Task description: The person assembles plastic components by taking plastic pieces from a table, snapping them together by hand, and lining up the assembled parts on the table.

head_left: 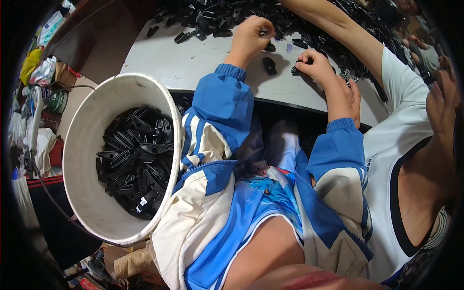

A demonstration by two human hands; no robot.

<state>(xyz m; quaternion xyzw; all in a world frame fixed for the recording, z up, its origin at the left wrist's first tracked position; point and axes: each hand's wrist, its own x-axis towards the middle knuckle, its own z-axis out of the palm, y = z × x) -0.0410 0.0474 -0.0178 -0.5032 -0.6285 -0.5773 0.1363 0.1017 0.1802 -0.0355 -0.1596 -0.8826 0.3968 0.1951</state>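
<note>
Over the white tabletop (203, 60), my left hand (250, 38) is curled closed, with a dark piece showing between its fingers. My right hand (316, 67) pinches a small black plastic part (295, 70) between thumb and fingertips, low above the table. Between the two hands lies a loose black plastic part (269, 66), apart from both. A large heap of black plastic parts (212, 17) spreads along the far side of the table. To my left, a white bucket (79, 193) holds many more black plastic parts (137, 159).
A co-worker in a white shirt (403, 116) sits close on my right, one forearm (338, 24) stretched over the heap. The co-worker's other hand (353, 99) is beside my right wrist. Bags and household items (43, 72) crowd the far left; a cable (46, 188) runs past the bucket.
</note>
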